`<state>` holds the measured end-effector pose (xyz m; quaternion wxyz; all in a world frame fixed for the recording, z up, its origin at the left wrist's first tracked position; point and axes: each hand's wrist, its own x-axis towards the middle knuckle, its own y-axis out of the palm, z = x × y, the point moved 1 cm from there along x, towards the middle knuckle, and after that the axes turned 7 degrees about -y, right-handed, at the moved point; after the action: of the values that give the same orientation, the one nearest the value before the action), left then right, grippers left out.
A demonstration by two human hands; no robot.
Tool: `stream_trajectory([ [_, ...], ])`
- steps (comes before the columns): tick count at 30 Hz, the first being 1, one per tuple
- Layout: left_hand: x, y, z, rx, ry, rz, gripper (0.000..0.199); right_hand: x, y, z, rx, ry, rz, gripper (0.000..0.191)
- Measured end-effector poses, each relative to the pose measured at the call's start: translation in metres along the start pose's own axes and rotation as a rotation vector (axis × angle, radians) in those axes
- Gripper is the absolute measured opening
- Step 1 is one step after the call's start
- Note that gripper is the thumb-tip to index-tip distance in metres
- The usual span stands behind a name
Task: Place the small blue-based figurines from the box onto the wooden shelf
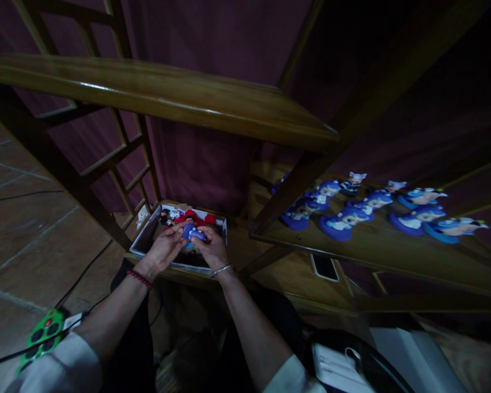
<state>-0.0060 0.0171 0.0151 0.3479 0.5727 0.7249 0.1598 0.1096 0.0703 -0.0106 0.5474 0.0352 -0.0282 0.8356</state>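
Both hands meet over an open white box on the low wooden shelf. Between them is a small purple-blue figurine. My left hand, with a red bead bracelet, closes its fingertips on the figurine's left side. From the right, my right hand, wearing a silver bracelet, pinches the same figurine. The fingers hide part of it. Inside the box, behind my hands, lie several other figurines, some red, some black and white.
Several purple-haired figurines stand on the shelf at right, beside blue-based ones. A phone lies on the lower shelf. A wooden beam crosses above my hands. A green power strip and cables lie on the floor at left.
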Motion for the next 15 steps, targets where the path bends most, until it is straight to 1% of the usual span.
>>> stream_trajectory([
  [4, 0.000, 0.001, 0.000, 0.005, 0.005, 0.027, 0.028, 0.001, -0.001, -0.003, -0.010, 0.008, 0.000, 0.028],
  [7, 0.001, 0.001, 0.001, 0.006, 0.021, 0.037, 0.028, 0.001, 0.000, -0.004, 0.029, 0.034, -0.010, 0.030],
  [11, 0.002, 0.000, 0.003, 0.024, 0.033, 0.036, 0.028, 0.000, 0.002, 0.001, 0.092, 0.092, -0.040, 0.033],
  [15, 0.001, 0.000, 0.005, 0.029, 0.044, 0.026, 0.028, -0.002, 0.002, 0.007, 0.102, 0.112, -0.063, 0.033],
])
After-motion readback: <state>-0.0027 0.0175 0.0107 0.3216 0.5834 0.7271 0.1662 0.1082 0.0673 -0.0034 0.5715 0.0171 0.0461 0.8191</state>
